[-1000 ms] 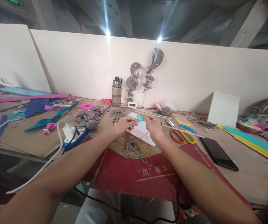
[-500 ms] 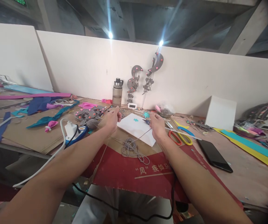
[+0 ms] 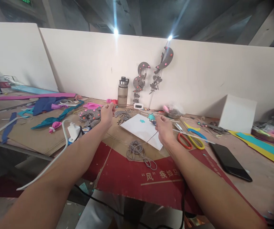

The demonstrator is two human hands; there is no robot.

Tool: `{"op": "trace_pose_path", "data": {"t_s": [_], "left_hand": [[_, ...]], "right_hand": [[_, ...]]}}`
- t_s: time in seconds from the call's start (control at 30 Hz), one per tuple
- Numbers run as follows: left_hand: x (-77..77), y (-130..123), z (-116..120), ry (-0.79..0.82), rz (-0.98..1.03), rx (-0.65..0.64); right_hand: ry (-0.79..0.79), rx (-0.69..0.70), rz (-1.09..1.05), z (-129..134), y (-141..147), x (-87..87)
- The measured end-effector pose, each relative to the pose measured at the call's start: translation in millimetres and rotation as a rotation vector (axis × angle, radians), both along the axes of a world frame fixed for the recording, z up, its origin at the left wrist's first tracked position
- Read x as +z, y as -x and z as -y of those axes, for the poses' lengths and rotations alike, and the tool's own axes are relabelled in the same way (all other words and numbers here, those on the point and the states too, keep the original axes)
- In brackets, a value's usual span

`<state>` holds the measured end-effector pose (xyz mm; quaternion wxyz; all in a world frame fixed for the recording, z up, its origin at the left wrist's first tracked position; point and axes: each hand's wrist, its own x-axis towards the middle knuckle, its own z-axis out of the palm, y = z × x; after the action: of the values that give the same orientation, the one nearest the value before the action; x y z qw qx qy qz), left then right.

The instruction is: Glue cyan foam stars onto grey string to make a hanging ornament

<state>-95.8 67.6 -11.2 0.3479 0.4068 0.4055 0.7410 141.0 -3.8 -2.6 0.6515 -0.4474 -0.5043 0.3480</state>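
My right hand (image 3: 164,126) is closed in a pinch on a teal star-shaped piece (image 3: 151,116), held over the right side of a white sheet (image 3: 139,128). A grey cord runs up to this hand from a loose coil of grey cord (image 3: 136,150) on the cardboard. A smaller teal flower shape (image 3: 142,121) lies on the sheet. To the left, my left hand (image 3: 107,114) is raised with its fingers pinched together; what they hold, if anything, is too small to make out. Behind it lies a grey bundle with pink dots (image 3: 89,116).
A water bottle (image 3: 123,92) and a small white clock (image 3: 138,106) stand by the white board. At right lie scissors (image 3: 191,141) and a black phone (image 3: 229,161). At left, a white plug (image 3: 74,131) with a cable sits near coloured strips.
My left hand has moved left, away from the sheet, uncovering part of the cardboard. The right hand keeps its pinch near the sheet. The view has shifted slightly.
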Motion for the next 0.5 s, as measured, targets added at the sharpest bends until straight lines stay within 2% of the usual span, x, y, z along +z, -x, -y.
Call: {"op": "trace_pose_path", "data": {"t_s": [0.13, 0.23, 0.37, 0.5], "left_hand": [[-7.4, -8.9, -0.7, 0.046, -0.164, -0.054], [-13.6, -9.6, -3.7, 0.100, -0.379, -0.071], [-21.4, -4.5, -11.3, 0.024, -0.725, -0.056], [-25.6, -0.5, -19.3, -0.016, -0.889, -0.100]], "right_hand": [[0.003, -0.003, 0.020, -0.6, -0.4, 1.4], [-0.008, 0.000, 0.004, -0.6, -1.1, 2.2], [-0.008, 0.015, -0.006, -0.2, -0.7, 1.6], [0.000, 0.027, 0.012, 2.0, 3.1, -1.3]]}}
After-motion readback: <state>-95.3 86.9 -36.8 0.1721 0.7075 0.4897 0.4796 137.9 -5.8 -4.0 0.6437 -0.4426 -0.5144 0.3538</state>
